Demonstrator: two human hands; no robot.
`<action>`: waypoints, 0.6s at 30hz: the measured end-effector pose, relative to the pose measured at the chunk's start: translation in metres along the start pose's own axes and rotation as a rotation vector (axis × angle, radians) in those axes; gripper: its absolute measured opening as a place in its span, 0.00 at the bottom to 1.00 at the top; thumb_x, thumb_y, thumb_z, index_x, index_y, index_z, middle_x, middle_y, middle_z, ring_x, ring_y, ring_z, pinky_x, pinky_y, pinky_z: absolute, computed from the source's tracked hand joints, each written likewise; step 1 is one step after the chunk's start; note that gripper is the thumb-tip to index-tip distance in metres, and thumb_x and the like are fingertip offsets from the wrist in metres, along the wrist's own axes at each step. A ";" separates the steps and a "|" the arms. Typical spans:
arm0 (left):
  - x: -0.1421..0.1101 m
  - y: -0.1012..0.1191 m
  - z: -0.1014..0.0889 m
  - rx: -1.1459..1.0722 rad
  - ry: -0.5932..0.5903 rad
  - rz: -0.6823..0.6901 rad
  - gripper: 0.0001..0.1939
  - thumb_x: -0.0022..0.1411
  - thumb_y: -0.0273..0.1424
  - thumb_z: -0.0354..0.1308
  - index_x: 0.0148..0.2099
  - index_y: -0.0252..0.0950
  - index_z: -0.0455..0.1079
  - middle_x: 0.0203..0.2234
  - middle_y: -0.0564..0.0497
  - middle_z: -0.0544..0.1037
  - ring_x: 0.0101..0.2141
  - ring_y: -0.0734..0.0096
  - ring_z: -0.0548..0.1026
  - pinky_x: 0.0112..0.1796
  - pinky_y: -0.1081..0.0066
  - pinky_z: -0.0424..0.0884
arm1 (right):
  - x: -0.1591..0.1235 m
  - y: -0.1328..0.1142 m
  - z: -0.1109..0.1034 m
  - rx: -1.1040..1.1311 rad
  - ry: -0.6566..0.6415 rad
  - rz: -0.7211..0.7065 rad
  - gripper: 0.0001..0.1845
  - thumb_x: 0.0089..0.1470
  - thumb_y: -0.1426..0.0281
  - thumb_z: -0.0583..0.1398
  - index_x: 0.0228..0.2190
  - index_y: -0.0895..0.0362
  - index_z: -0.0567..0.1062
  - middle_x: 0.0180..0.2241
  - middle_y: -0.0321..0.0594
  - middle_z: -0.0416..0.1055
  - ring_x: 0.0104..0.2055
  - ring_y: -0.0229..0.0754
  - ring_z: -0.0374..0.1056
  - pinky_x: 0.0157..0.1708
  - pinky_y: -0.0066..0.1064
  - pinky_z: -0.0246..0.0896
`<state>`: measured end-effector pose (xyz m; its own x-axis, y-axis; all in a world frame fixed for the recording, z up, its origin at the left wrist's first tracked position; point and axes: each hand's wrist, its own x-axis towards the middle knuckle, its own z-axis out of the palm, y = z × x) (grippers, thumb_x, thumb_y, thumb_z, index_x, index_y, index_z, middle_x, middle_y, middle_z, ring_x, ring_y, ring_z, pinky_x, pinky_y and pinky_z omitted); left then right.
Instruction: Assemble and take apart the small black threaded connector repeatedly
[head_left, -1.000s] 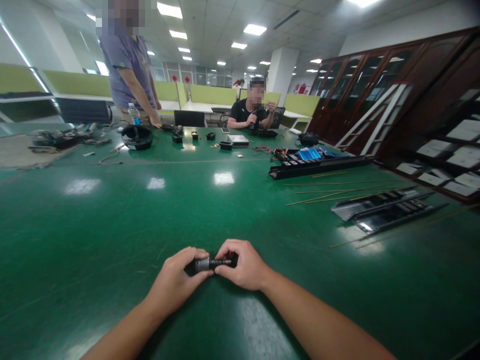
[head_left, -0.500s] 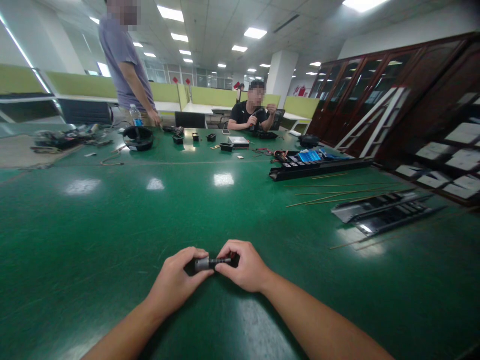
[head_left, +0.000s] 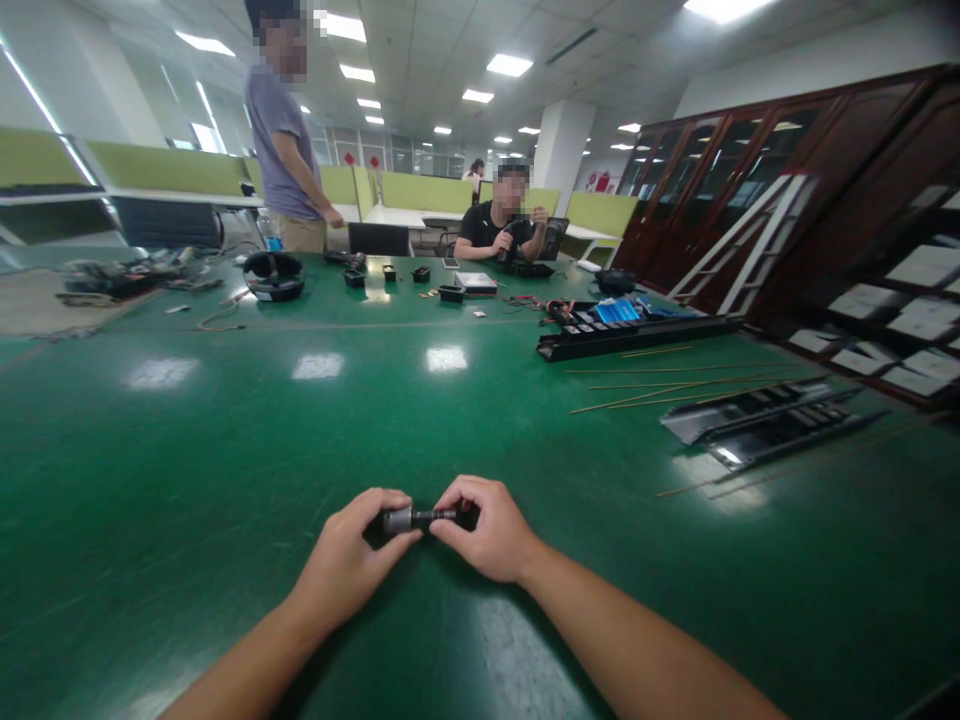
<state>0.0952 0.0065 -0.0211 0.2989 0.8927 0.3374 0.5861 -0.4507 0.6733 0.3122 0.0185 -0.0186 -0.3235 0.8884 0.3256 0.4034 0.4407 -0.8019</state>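
Note:
Both my hands rest on the green table [head_left: 225,450] near its front edge. Between them lies a small part [head_left: 414,519] with a grey metal cylinder on the left and a dark threaded shaft on the right. My left hand [head_left: 349,560] is closed round the grey cylinder end. My right hand [head_left: 484,530] pinches the dark shaft end, and its fingers hide that tip. The two hands almost touch over the part.
Long black trays [head_left: 630,335] and thin wooden sticks [head_left: 660,385] lie at the right. More black trays [head_left: 765,420] sit nearer the right edge. A black round object [head_left: 274,275] and small parts lie far back. One person stands at the far left, another sits across.
My hands and the part have stayed almost still. The standing person at the far side has stepped to the right, away from the table edge.

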 end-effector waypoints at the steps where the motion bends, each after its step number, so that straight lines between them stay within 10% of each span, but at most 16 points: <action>1: 0.000 0.000 0.000 -0.002 0.000 -0.001 0.11 0.60 0.34 0.63 0.45 0.40 0.71 0.40 0.50 0.78 0.42 0.64 0.77 0.44 0.66 0.73 | 0.000 0.000 0.000 0.001 -0.001 0.000 0.04 0.48 0.71 0.66 0.29 0.57 0.77 0.28 0.36 0.73 0.30 0.39 0.68 0.33 0.30 0.60; 18: 0.000 -0.001 -0.001 -0.017 0.052 0.040 0.11 0.62 0.35 0.61 0.46 0.38 0.69 0.41 0.47 0.76 0.44 0.63 0.76 0.46 0.64 0.72 | 0.000 -0.004 0.002 0.007 0.043 0.029 0.06 0.49 0.68 0.67 0.28 0.57 0.77 0.26 0.36 0.73 0.29 0.38 0.67 0.30 0.29 0.58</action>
<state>0.0937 0.0075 -0.0210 0.2818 0.8732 0.3976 0.5619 -0.4861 0.6693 0.3092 0.0170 -0.0162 -0.2742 0.9058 0.3230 0.4063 0.4136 -0.8148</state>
